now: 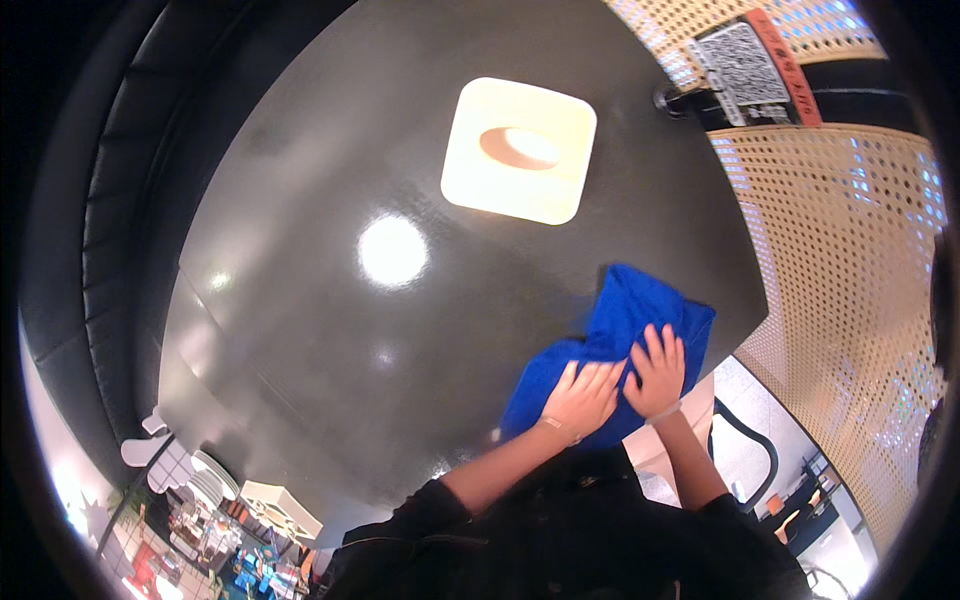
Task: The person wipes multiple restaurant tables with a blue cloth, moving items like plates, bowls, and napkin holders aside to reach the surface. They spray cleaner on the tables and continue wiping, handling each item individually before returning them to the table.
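Observation:
A blue cloth (pixel 637 296) lies in uneven folds near the front right corner of a dark, glossy tabletop (pixel 300 360). My left hand (pixel 581 397) rests palm down on its lower left part, the fingers pointing up and right. Just to the right, my right hand (pixel 656 373) presses on the cloth with its fingers spread. The two hands are close together, and the cloth's edges extend out past them. Palms and fingertip undersides are hidden.
A white box (pixel 457 180) with an oval opening stands farther back on the table. A card with a printed code (pixel 746 64) is at the upper right, by a perforated woven panel (pixel 840 225). A black padded bench (pixel 112 225) curves along the left; stacked plates (pixel 212 480) are lower left.

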`<state>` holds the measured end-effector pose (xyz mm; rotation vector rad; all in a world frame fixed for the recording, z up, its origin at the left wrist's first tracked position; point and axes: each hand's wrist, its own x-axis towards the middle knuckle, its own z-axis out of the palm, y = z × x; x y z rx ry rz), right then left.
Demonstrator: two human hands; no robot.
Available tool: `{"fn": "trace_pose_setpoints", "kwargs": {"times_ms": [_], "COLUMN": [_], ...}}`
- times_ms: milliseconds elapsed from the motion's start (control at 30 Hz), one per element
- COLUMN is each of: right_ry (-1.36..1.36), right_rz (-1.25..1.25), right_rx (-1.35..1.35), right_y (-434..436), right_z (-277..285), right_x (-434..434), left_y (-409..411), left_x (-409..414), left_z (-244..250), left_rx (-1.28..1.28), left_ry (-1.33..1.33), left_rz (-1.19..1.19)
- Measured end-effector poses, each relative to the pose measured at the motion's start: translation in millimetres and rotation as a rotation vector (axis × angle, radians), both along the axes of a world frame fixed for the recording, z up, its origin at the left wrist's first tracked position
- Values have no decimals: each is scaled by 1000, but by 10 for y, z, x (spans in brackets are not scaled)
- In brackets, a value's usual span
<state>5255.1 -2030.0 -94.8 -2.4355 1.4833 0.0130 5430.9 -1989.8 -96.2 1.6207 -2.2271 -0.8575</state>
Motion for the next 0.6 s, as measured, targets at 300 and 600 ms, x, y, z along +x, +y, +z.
{"fn": "trace_pose_setpoints", "kwargs": {"times_ms": [300,600], "right_ry": [10,110], "right_rz": [-100,-143], "right_rx": [-248,-291], "right_y": [-1912,-1886], "right_z": [-161,-166], "right_x": [-30,406], "left_y": [-2018,-1789], "left_x": [-307,-17], "left_z": [-141,-145], "left_rx": [-200,-263], "left_ry": [-86,-136], "left_rz": [98,209]}}
